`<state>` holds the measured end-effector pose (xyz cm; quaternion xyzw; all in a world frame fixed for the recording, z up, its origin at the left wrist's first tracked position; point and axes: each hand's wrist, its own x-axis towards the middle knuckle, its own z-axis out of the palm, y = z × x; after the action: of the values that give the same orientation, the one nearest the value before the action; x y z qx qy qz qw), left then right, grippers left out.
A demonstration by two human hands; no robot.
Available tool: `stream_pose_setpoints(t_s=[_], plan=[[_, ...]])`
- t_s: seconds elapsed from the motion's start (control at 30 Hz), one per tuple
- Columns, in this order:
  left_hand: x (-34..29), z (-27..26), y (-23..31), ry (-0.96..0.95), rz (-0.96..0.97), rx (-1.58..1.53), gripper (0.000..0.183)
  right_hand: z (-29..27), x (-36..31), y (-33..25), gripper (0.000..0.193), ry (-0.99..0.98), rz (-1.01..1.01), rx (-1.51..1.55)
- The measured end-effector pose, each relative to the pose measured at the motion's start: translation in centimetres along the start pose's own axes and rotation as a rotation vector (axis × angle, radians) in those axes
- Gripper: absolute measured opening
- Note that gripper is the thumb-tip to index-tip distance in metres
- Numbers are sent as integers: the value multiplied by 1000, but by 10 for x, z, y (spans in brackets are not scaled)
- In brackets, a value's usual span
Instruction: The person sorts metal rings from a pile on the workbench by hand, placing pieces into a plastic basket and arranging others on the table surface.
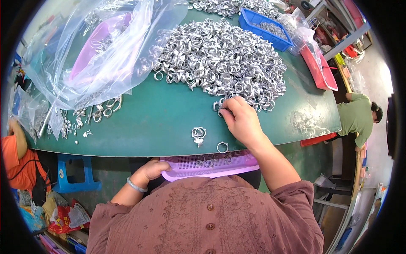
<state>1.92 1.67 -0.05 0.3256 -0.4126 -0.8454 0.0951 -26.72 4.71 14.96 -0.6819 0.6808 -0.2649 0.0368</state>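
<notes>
A big heap of silver metal rings (220, 55) lies on the green table. At its near edge my right hand (242, 120) pinches a silver ring (220, 104) between thumb and fingers; how many pieces it holds is partly hidden. My left hand (153, 169) is closed on the left rim of a purple mesh basket (190, 170) below the table's front edge. A few rings lie inside that basket. Close to the table edge, a small cluster of rings (198, 134) and one single ring (222, 147) lie apart from the heap.
Clear plastic bags (97, 55) cover a pink tray (91, 46) at the left, beside scattered small metal parts (76, 120). A blue bin (265, 29) and a red bin (319, 70) stand at the back right. People sit at both sides; a blue stool (76, 173) is on the floor.
</notes>
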Motion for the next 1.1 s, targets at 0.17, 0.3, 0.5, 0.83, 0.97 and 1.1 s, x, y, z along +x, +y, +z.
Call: stream_pose_setpoints(t_s=[0.17,0.3,0.5,0.83,0.97,1.1], plan=[[-2,3,7,-17,11,15,57,-2,-12,2,8,43,-41,14],[-2,6,9,-9,-22,5,57,-2,-24,3,8,104,-61,45],[1,-3,0,-42,-8,-25,58,-15,-28,2,8,-42,-133,227],[3,2,6,-63,49,-29,63,-18,-2,22,10,302,-29,-139],[3,-7,-3,-55,19,-4,64,-14,1,5,12,325,-204,-7],[4,-3,2,-59,18,11,64,-3,-3,4,17,171,-335,-14]])
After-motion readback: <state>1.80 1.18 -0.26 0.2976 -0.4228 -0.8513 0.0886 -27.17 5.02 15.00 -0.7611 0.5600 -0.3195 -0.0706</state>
